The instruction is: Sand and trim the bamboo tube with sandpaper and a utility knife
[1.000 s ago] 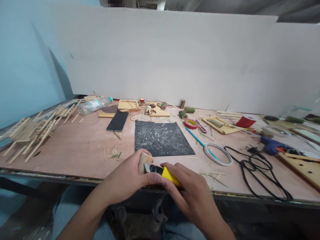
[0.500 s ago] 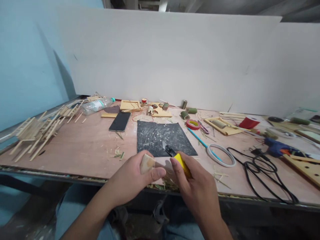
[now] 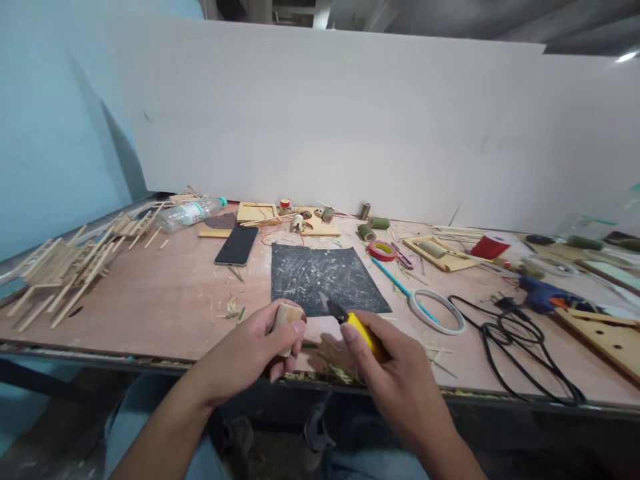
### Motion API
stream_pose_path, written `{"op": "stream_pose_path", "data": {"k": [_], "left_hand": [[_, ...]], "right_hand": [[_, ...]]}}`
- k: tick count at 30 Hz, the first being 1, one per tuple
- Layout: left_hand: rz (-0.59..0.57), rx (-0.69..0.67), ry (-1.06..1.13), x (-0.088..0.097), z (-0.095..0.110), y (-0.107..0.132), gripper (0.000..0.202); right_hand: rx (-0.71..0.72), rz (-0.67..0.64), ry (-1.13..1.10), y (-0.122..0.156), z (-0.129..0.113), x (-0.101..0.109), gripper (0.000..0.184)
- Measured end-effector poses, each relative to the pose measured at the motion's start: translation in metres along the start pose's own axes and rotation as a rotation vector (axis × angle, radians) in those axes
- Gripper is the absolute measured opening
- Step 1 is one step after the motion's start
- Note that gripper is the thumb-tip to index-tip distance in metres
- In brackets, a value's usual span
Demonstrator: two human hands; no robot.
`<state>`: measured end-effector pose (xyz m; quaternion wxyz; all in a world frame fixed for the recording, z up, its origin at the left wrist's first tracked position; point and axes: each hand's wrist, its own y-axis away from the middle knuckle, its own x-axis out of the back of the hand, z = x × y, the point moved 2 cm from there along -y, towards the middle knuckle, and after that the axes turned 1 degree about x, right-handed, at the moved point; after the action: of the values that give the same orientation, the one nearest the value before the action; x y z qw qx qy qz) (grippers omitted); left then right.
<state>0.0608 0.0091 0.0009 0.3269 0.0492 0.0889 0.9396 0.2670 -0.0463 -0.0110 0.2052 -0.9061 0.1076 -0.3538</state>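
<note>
My left hand (image 3: pixel 267 340) is closed round a small pale piece of bamboo or wood (image 3: pixel 287 327), with the thumb on its near face. In my right hand (image 3: pixel 385 353) is a yellow and black utility knife (image 3: pixel 361 333), its blade pointing up and left. The knife and the pale piece are apart, both held over the table's front edge. Just beyond them lies a black sheet of sandpaper (image 3: pixel 325 273), dusted with pale shavings.
A phone (image 3: pixel 237 245) and a plastic bottle (image 3: pixel 187 215) lie left, near a stick model (image 3: pixel 70 267). To the right are red tape (image 3: pixel 382 251), a white ring of tape (image 3: pixel 437 311), a coiled black cable (image 3: pixel 520 347) and a blue glue gun (image 3: pixel 545 293). Bamboo pieces (image 3: pixel 366 232) stand behind.
My left hand has turned the pale piece more upright and moved slightly left, its fingers now showing beneath. The gap to the knife has widened. The view has shifted slightly.
</note>
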Motion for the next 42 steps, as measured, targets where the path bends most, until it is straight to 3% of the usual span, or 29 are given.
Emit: {"op": "stream_pose_path", "data": {"k": [4, 7, 10, 19, 28, 35, 38, 42], "left_hand": [[0.033, 0.05, 0.049, 0.001, -0.001, -0.001, 0.039], [0.03, 0.066, 0.06, 0.001, -0.001, 0.0, 0.035], [0.037, 0.034, 0.074, 0.002, -0.001, 0.004, 0.028], [-0.011, -0.097, 0.092, -0.002, -0.001, 0.009, 0.032], [0.028, -0.051, -0.025, -0.002, -0.004, 0.016, 0.031], [0.064, -0.015, -0.257, -0.009, 0.0, 0.02, 0.027], [0.139, -0.016, -0.329, -0.009, -0.003, 0.022, 0.034], [0.172, 0.003, -0.379, -0.005, -0.006, 0.022, 0.034]], "right_hand": [[0.0, 0.028, 0.111, -0.016, 0.004, 0.007, 0.031], [-0.007, -0.025, 0.185, -0.018, 0.012, 0.003, 0.034], [-0.004, -0.051, 0.166, -0.013, 0.016, 0.001, 0.034], [0.009, -0.004, 0.184, -0.008, 0.011, 0.003, 0.033], [0.12, -0.004, 0.15, -0.001, 0.018, 0.003, 0.027], [0.076, 0.051, 0.095, -0.001, 0.018, 0.003, 0.026], [0.034, 0.058, 0.074, -0.002, 0.014, 0.004, 0.027], [0.081, 0.028, 0.078, -0.003, 0.013, 0.004, 0.028]]}}
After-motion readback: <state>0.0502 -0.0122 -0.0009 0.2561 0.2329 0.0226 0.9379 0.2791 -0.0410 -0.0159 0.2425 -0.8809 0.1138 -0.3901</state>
